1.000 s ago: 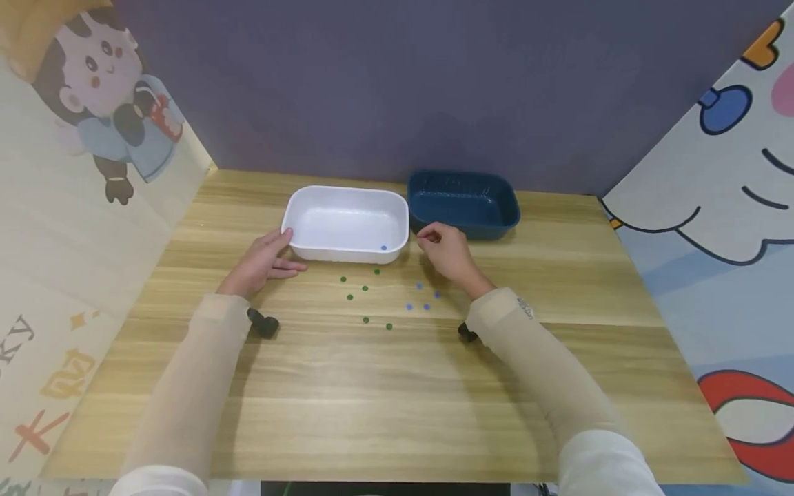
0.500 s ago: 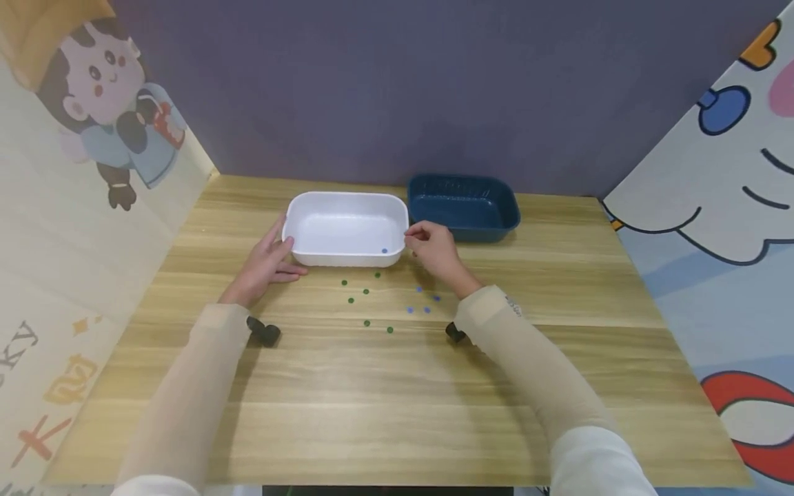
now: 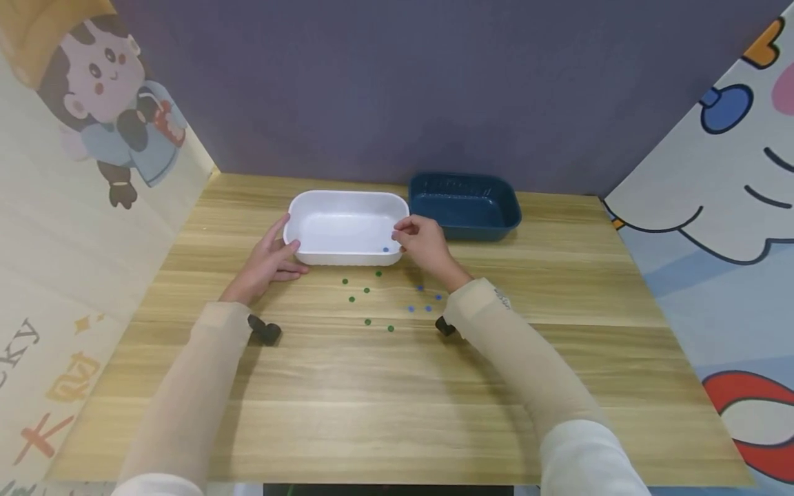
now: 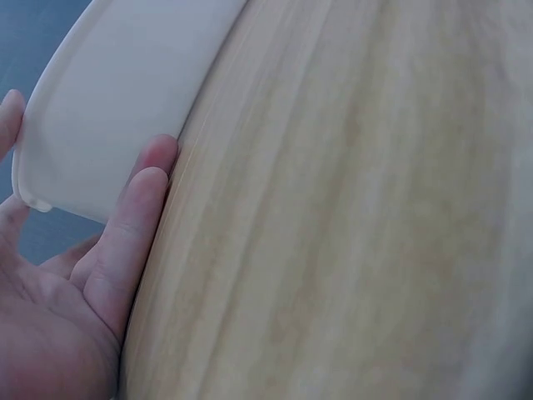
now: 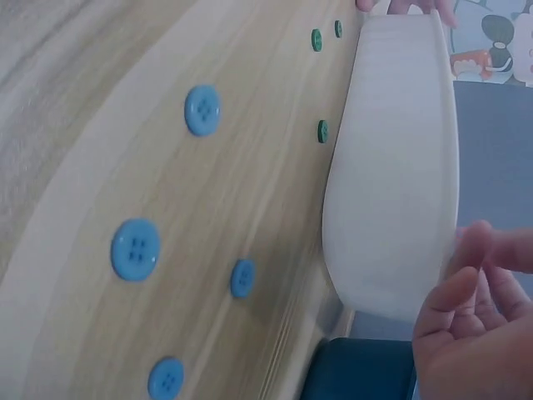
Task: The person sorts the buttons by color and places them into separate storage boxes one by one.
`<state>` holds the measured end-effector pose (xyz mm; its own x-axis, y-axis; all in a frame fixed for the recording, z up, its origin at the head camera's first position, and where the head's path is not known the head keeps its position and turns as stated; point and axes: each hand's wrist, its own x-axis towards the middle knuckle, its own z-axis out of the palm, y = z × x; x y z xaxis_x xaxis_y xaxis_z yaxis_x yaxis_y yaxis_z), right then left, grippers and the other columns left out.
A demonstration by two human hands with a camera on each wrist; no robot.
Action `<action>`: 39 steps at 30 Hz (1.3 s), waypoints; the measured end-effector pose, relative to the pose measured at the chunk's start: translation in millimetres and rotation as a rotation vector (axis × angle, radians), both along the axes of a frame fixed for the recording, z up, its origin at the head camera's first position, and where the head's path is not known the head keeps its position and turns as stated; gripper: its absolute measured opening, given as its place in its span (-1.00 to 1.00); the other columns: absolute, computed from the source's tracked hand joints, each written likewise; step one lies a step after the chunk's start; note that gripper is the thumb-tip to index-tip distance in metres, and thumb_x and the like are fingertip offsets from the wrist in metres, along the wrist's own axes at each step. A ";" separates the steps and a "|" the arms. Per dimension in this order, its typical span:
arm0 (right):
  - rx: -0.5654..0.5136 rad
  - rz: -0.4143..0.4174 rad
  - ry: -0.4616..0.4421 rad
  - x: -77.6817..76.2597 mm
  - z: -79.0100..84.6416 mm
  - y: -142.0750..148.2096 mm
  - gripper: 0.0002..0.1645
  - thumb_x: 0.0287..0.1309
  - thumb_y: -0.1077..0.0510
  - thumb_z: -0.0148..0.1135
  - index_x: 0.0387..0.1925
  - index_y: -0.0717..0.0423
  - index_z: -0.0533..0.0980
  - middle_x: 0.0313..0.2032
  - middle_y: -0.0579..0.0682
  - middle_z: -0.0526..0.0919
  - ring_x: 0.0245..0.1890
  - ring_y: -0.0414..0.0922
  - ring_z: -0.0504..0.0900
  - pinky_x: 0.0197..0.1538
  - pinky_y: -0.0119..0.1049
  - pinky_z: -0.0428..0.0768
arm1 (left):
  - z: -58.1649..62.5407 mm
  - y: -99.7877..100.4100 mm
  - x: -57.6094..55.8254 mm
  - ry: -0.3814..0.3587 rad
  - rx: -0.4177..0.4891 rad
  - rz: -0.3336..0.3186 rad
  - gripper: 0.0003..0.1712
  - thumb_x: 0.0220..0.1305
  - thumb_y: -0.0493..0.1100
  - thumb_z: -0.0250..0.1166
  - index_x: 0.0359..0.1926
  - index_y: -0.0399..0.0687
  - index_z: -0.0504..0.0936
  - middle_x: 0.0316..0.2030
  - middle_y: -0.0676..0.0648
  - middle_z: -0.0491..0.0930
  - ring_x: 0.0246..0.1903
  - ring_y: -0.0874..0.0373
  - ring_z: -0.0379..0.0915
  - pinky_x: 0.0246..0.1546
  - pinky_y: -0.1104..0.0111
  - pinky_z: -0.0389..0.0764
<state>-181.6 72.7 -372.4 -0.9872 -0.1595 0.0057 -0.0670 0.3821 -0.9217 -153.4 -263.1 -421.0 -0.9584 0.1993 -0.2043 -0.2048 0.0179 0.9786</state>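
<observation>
A white plastic tub (image 3: 347,259) sits on the table with one small blue button (image 3: 386,249) inside, near its right front corner. My left hand (image 3: 263,265) rests against the tub's left front corner, fingers spread and fairly straight, thumb at the rim. In the left wrist view, fingertips (image 4: 141,196) touch the tub's wall low by the table. My right hand (image 3: 428,244) is over the tub's right rim, thumb and forefinger tips brought together; I cannot tell whether anything is between them. Several blue buttons (image 5: 136,250) and green buttons (image 3: 367,290) lie in front of the tub.
A dark blue tub (image 3: 465,231) stands at the right of the white one, close against it. Behind both rises a grey-purple wall panel (image 3: 397,89). Printed walls flank the wooden table (image 3: 360,399) on both sides. Black wrist-camera parts (image 3: 267,333) project beneath the sleeves.
My right hand has moved left, from in front of the dark blue tub to over the white tub's right rim. My left hand stays at the white tub's corner, forefinger now along its side.
</observation>
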 end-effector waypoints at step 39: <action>0.414 0.166 0.032 20.9 -8.9 42.2 -0.86 0.22 0.29 0.31 -0.18 0.23 0.67 -0.30 0.05 0.69 -0.29 -0.05 0.61 -0.18 -0.22 0.61 | 3.0 2.2 1.4 -0.022 0.026 0.020 -0.05 0.48 -0.07 0.23 0.60 0.55 -0.17 0.53 -0.37 -0.03 -0.31 0.01 0.72 -0.20 0.19 0.75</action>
